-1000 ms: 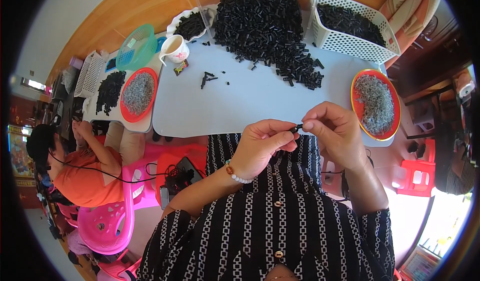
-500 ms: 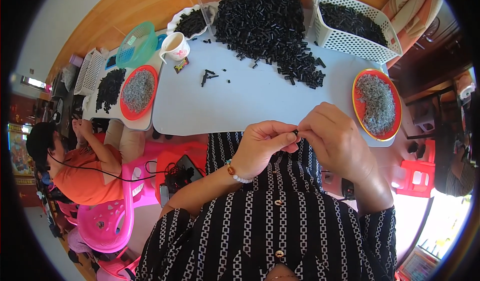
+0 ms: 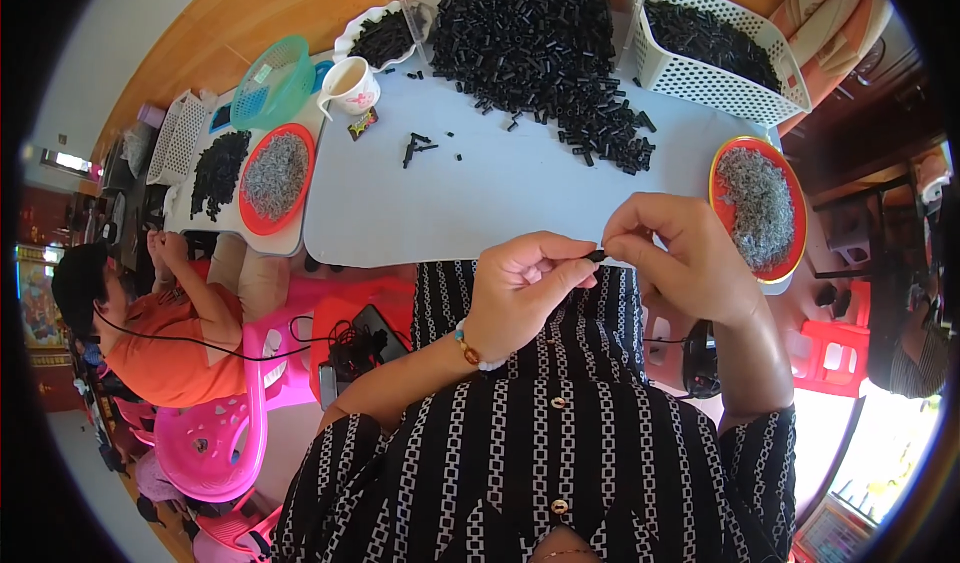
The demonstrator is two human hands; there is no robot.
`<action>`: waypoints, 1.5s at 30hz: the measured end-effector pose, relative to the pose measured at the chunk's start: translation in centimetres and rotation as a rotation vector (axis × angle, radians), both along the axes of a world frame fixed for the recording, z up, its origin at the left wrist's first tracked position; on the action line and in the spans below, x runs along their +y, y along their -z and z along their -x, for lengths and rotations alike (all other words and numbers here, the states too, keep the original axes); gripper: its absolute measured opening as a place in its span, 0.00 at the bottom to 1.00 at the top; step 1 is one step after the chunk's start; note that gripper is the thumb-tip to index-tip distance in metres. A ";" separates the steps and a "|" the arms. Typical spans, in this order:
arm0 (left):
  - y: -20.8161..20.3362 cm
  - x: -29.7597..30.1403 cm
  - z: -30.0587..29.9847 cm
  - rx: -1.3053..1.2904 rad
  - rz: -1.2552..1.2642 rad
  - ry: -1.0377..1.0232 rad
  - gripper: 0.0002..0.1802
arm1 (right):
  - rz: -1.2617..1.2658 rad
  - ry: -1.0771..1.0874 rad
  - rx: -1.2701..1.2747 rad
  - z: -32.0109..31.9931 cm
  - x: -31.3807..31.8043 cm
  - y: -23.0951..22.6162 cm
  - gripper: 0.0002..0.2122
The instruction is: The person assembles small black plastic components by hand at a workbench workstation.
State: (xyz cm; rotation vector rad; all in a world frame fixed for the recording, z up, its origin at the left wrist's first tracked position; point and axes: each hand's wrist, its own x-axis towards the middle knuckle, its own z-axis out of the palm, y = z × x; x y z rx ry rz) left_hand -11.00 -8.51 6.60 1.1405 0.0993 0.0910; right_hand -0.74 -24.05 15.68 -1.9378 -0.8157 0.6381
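Observation:
Over the table's near edge, my left hand [image 3: 525, 288] pinches a small black plastic tube [image 3: 596, 256] between thumb and forefinger. The tube points toward my right hand [image 3: 690, 263], whose thumb and forefinger close at the tube's right end. Whatever those right fingertips hold is too small to make out. Beyond my hands, a big heap of similar black tubes [image 3: 520, 48] covers the far middle of the table [image 3: 450, 208]. A red plate [image 3: 803, 213] of small silvery-grey pieces [image 3: 752, 208] lies to the right of my right hand.
A white perforated basket [image 3: 700, 88] of black parts stands far right. A cup [image 3: 352, 85], a small packet [image 3: 363, 125] and a few loose black pieces [image 3: 416, 148] lie left of the heap. At left, a person in orange [image 3: 175, 338] sits by another red plate [image 3: 310, 163].
My right hand has turned, its fingers opening out into a looser arch, and more of the black tube shows between the hands. My left hand keeps its pinch.

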 end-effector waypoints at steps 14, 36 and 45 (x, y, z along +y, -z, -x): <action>1.1 -0.1 0.4 0.021 -0.181 0.093 0.09 | -0.049 -0.060 -0.405 1.0 -0.3 1.9 0.02; -0.2 0.1 0.3 0.138 0.339 0.089 0.12 | -0.356 0.206 -0.094 2.6 -1.3 3.7 0.07; -0.4 0.2 0.6 0.126 0.285 0.096 0.11 | -0.260 0.176 -0.292 2.9 -0.8 2.2 0.06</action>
